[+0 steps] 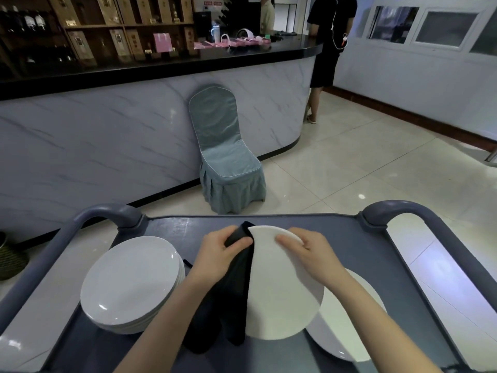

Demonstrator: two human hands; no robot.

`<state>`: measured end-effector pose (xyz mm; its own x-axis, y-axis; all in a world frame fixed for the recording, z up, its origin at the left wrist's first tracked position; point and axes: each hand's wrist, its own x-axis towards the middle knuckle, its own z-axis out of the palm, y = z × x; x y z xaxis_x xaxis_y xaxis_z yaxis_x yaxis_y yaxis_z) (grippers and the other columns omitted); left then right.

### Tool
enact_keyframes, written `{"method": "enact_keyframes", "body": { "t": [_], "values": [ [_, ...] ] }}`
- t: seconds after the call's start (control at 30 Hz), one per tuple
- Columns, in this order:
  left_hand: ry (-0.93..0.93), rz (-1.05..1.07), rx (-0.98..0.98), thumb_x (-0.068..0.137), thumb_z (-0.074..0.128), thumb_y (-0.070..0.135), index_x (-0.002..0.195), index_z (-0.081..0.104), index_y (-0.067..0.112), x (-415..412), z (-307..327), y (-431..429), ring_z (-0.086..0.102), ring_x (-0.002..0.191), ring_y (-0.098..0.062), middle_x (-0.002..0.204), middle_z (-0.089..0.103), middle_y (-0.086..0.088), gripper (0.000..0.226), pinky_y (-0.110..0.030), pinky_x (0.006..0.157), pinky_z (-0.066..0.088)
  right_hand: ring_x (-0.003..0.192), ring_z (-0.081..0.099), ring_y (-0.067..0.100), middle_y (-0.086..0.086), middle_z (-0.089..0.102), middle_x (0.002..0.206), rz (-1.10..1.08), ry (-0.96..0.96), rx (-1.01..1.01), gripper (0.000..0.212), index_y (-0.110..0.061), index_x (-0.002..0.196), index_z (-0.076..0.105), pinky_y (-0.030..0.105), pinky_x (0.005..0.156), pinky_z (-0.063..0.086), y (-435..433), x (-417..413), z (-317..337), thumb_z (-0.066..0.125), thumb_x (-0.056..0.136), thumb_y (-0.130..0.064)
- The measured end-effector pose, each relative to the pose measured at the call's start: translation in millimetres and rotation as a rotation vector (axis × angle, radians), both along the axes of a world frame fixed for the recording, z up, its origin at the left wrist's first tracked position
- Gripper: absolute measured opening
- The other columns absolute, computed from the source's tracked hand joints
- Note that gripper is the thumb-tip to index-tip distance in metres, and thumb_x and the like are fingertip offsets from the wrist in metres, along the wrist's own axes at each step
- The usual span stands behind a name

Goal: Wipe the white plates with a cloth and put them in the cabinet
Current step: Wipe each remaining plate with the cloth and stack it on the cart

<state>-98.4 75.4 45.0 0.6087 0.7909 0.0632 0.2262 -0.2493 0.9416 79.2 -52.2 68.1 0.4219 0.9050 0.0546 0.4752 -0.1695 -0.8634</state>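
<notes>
I hold one white plate [279, 297] tilted up over the grey cart [336, 238]. My right hand [309, 254] grips its upper right rim, fingers curled over the edge. My left hand [220, 251] pinches a black cloth [231, 305] against the plate's upper left rim; the cloth hangs down along the plate's left side. A stack of several white plates [129, 284] sits on the cart at the left. Another white plate [347, 327] lies on the cart at the right, partly hidden under the held plate and my right forearm.
The cart has raised handles at the far left [107, 214] and far right [398, 208]. Beyond it stands a covered blue-grey chair [226, 162] against a marble-fronted bar counter [107, 135]. Two people stand by the counter's far end [325, 49]. Tiled floor lies to the right.
</notes>
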Motion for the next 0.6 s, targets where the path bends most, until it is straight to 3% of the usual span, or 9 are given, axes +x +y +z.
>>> {"method": "enact_keyframes", "body": {
  "t": [0.1, 0.2, 0.27, 0.37, 0.47, 0.53, 0.6],
  "values": [
    [-0.064, 0.046, -0.032, 0.090, 0.067, 0.019, 0.082, 0.068, 0.013, 2, -2, -4, 0.057, 0.067, -0.002, 0.073, 0.069, 0.002, 0.010, -0.017, 0.063, 0.047, 0.056, 0.041, 0.003, -0.011, 0.049, 0.059, -0.027, -0.007, 0.058, 0.036, -0.012, 0.065, 0.058, 0.017, 0.054, 0.032, 2, 4, 9, 0.065, 0.094, -0.033],
    [-0.250, 0.276, -0.250, 0.094, 0.063, 0.016, 0.084, 0.070, 0.019, -3, -14, -13, 0.064, 0.069, 0.001, 0.078, 0.074, 0.008, 0.013, -0.015, 0.063, 0.053, 0.055, 0.049, 0.002, -0.012, 0.058, 0.062, -0.339, 0.272, 0.193, 0.031, -0.015, 0.069, 0.066, 0.012, 0.051, 0.040, 0, 7, 3, 0.066, 0.093, -0.035],
    [-0.271, 0.348, -0.318, 0.095, 0.062, 0.015, 0.082, 0.070, 0.018, -5, -20, -19, 0.064, 0.068, 0.000, 0.077, 0.074, 0.008, 0.015, -0.017, 0.062, 0.054, 0.057, 0.054, 0.004, -0.005, 0.063, 0.066, -0.414, 0.372, 0.191, 0.031, -0.013, 0.075, 0.067, 0.013, 0.051, 0.044, -3, 7, -2, 0.063, 0.094, -0.038],
    [-0.225, 0.253, -0.257, 0.091, 0.066, 0.013, 0.083, 0.070, 0.013, -7, -15, -14, 0.062, 0.069, -0.005, 0.076, 0.073, 0.003, 0.010, -0.021, 0.064, 0.053, 0.057, 0.052, 0.004, 0.002, 0.062, 0.066, -0.268, 0.220, 0.102, 0.032, -0.011, 0.076, 0.066, 0.019, 0.054, 0.044, -5, 8, -6, 0.063, 0.095, -0.037],
    [-0.043, 0.027, -0.046, 0.088, 0.070, 0.016, 0.083, 0.070, 0.011, -3, -1, -2, 0.057, 0.069, -0.006, 0.076, 0.070, -0.005, 0.006, -0.023, 0.067, 0.048, 0.057, 0.044, 0.003, -0.010, 0.051, 0.060, -0.034, 0.045, 0.027, 0.036, -0.011, 0.067, 0.058, 0.019, 0.054, 0.035, -1, 0, -6, 0.064, 0.095, -0.034],
    [0.032, -0.063, 0.025, 0.087, 0.071, 0.018, 0.085, 0.069, 0.007, 1, 5, 1, 0.054, 0.070, -0.007, 0.080, 0.068, -0.013, 0.011, -0.025, 0.067, 0.045, 0.057, 0.044, 0.003, -0.011, 0.051, 0.059, 0.006, 0.039, 0.024, 0.036, -0.014, 0.064, 0.058, 0.017, 0.054, 0.034, 2, -3, -5, 0.065, 0.094, -0.033],
    [-0.023, 0.000, -0.008, 0.088, 0.069, 0.019, 0.083, 0.069, 0.011, 1, 7, 2, 0.056, 0.069, -0.006, 0.075, 0.069, -0.004, 0.009, -0.021, 0.066, 0.046, 0.058, 0.046, 0.004, -0.010, 0.054, 0.061, -0.070, 0.089, 0.080, 0.034, -0.012, 0.067, 0.063, 0.017, 0.055, 0.036, 1, 0, 0, 0.067, 0.093, -0.033]
  ]
}}
